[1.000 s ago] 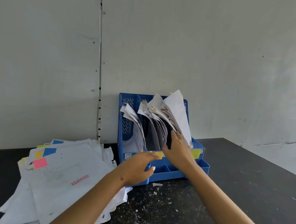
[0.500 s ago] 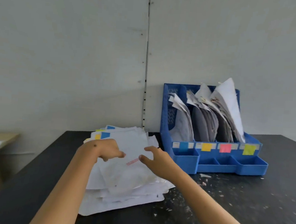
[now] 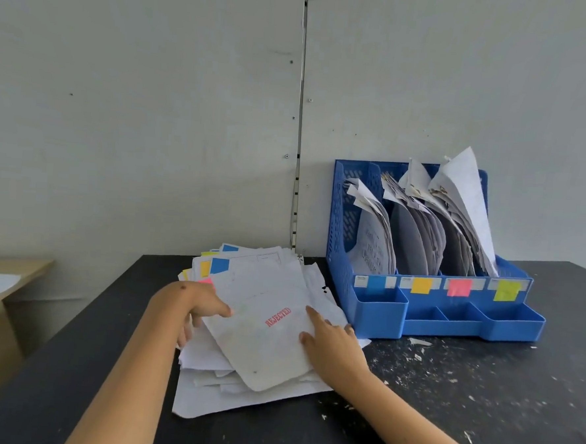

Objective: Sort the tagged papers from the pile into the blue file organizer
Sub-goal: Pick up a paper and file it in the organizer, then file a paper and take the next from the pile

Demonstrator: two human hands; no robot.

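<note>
Organizer [image 3: 379, 309]: smooth blue plastic. Pile [image 3: 261, 326]: matt, creased paper. Table [image 3: 479, 405]: matt black, scuffed, possibly laminate.

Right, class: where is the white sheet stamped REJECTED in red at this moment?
In the head view, the white sheet stamped REJECTED in red lies on top of the paper pile, left of the blue plastic file organizer, between the left hand and right hand.

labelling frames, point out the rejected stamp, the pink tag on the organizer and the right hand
rejected stamp [image 3: 278, 317], head view, middle of the red lettering on the top sheet
pink tag [image 3: 459, 287], head view, centre of the tag on the blue organizer's front
right hand [image 3: 332, 344], head view, back of the hand
</note>
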